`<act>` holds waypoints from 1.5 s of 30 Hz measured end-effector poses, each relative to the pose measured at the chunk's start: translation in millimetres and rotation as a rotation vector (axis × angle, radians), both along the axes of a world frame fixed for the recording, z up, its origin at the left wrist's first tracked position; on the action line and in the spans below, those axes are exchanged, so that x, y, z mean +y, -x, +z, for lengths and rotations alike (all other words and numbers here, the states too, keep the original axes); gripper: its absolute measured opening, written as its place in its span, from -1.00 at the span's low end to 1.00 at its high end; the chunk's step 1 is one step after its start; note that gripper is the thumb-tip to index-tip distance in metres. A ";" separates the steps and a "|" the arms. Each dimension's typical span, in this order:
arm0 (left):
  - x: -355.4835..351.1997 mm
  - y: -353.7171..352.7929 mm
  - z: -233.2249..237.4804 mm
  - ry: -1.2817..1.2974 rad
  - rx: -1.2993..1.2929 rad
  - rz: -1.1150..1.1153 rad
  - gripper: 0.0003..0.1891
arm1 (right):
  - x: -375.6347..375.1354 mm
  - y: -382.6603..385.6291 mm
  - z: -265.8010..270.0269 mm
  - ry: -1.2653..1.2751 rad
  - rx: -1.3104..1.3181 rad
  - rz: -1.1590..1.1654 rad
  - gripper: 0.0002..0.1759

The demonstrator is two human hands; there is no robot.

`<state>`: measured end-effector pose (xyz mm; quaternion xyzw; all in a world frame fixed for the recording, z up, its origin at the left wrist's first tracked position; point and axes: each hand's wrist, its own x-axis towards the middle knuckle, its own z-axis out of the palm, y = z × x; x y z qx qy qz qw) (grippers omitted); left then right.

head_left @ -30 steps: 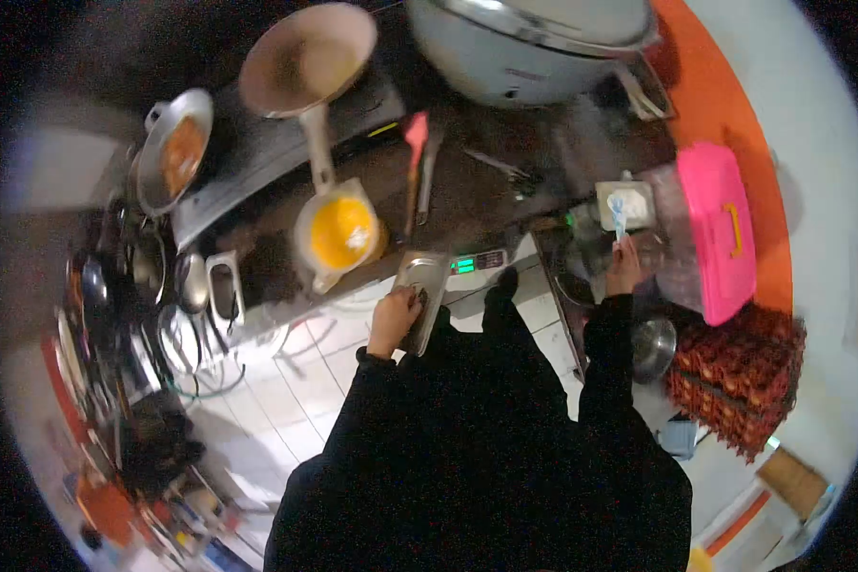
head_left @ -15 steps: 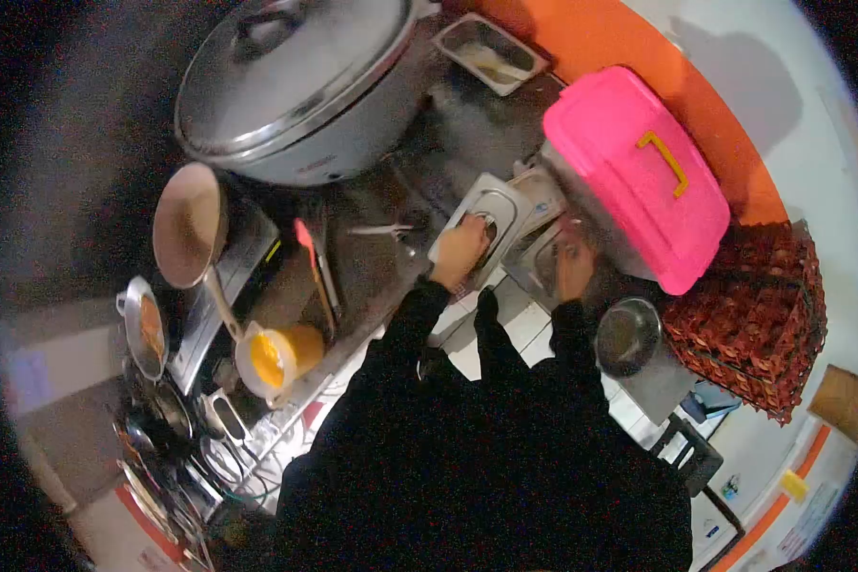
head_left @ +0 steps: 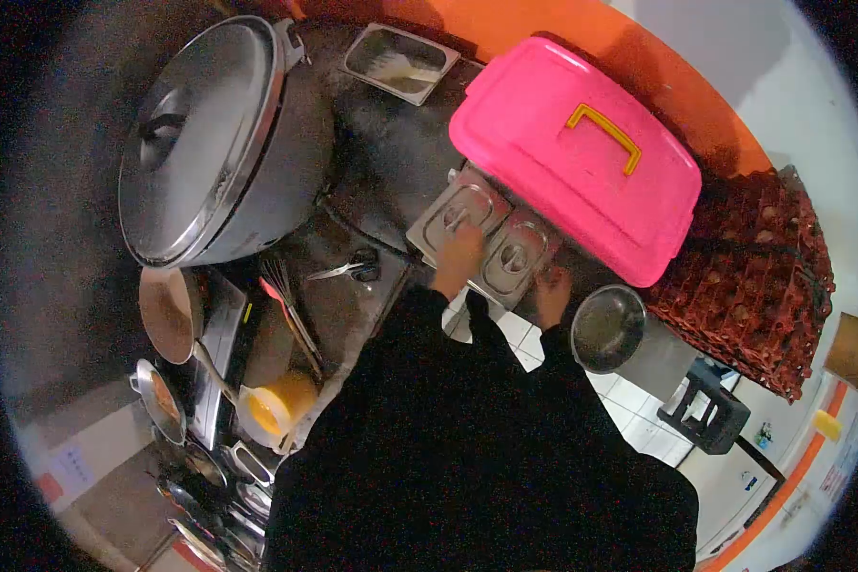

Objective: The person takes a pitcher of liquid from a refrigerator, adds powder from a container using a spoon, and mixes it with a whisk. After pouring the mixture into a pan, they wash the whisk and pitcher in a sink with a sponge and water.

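Observation:
Two small steel pans with lids stand side by side at the counter's front edge. On the left pan lies a steel lid (head_left: pixel 445 212), and my left hand (head_left: pixel 459 253) has its fingers closed at the lid's handle. A second steel lid (head_left: pixel 516 257) with a recessed handle covers the right pan. My right hand (head_left: pixel 551 297) is at the right side of that pan, fingers bent against its edge; the fingertips are partly hidden. Behind both pans is a large pink lidded box (head_left: pixel 572 153) with a yellow handle.
A big lidded pot (head_left: pixel 248 181) stands left, with an open steel pan (head_left: pixel 400 65) behind. Scissors (head_left: pixel 345 269), a whisk (head_left: pixel 281 286), a frying pan (head_left: pixel 170 310) and a yellow-filled jug (head_left: pixel 278 408) are leftward. A round bowl (head_left: pixel 608 329) and red egg trays (head_left: pixel 748 276) are right.
The left lid, raised and tilted in my left hand before, now lies level on the left pan. A lid now covers the right pan. My view has turned, shifting the surroundings.

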<state>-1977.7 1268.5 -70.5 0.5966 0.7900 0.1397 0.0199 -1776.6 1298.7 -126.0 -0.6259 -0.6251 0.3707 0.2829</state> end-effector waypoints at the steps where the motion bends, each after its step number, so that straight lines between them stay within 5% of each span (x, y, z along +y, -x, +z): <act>1: -3.1 -16.3 -1.7 0.091 -0.060 -0.129 -0.84 | 0.0 -6.3 -0.8 0.006 0.001 -0.003 -0.61; 3: -10.2 -46.9 4.2 0.073 -0.063 -0.160 -0.83 | -2.1 -14.9 7.0 0.206 0.296 0.047 -0.49; 6: 2.7 -65.2 -7.8 0.164 -0.100 -0.083 -0.83 | -4.4 -3.3 52.1 0.034 0.075 0.049 -0.59; 9: 4.4 -69.7 -18.9 0.212 -0.160 -0.039 -0.82 | -0.7 -26.4 24.1 0.117 0.020 0.020 -0.65; 12: -3.3 -55.8 40.3 0.274 -0.242 -0.092 -0.82 | -1.8 -36.3 31.4 0.097 0.116 -0.018 -0.69; 13: -18.9 -45.7 35.2 0.077 -0.247 -0.213 -0.82 | -2.7 -36.5 35.2 0.101 0.113 -0.019 -0.69; 16: -66.8 -20.7 72.8 0.373 -0.377 -0.085 -0.80 | 3.9 -25.7 56.9 -0.085 0.147 0.021 -0.82; 18: -93.0 -4.7 108.2 0.511 -0.375 -0.024 -0.75 | 15.4 -11.9 80.1 -0.039 -0.157 0.421 -0.74; 25: -188.4 11.0 111.9 0.811 -0.369 0.413 -0.79 | 46.3 47.5 1.5 -0.288 -0.768 0.863 -0.87; 26: -200.7 7.2 114.6 0.812 -0.372 0.429 -0.79 | 56.6 58.7 -7.8 -0.259 -0.846 0.899 -0.88; 28: -224.5 -1.8 121.4 0.301 -0.581 0.453 -0.80 | 62.9 67.7 -23.7 -0.234 -0.919 0.951 -0.87; 29: -232.5 -2.6 123.3 0.269 -0.594 0.458 -0.80 | 64.4 66.9 -33.2 -0.367 -0.843 0.941 -0.85; 30: -240.3 -3.7 122.3 0.286 -0.592 0.479 -0.79 | 68.4 64.9 -42.7 -0.497 -0.766 0.929 -0.82; 31: -246.7 -6.8 121.9 0.286 -0.600 0.494 -0.79 | 84.9 64.7 -55.0 -0.531 -0.957 1.128 -0.80; 34: -259.1 -14.2 116.0 0.295 -0.618 0.522 -0.79 | 77.9 69.5 -38.2 -0.425 -1.124 1.082 -0.80; 37: -266.1 -17.6 112.1 0.291 -0.635 0.537 -0.78 | 102.3 44.0 -119.6 -0.604 -0.960 1.167 -0.81; 40: -267.8 -19.6 109.8 0.289 -0.647 0.538 -0.78 | 86.1 53.3 -71.1 -0.666 -0.909 1.045 -0.81; 45: -268.1 -24.7 103.4 0.286 -0.658 0.530 -0.77 | 88.9 62.5 -69.1 -0.542 -1.053 1.140 -0.81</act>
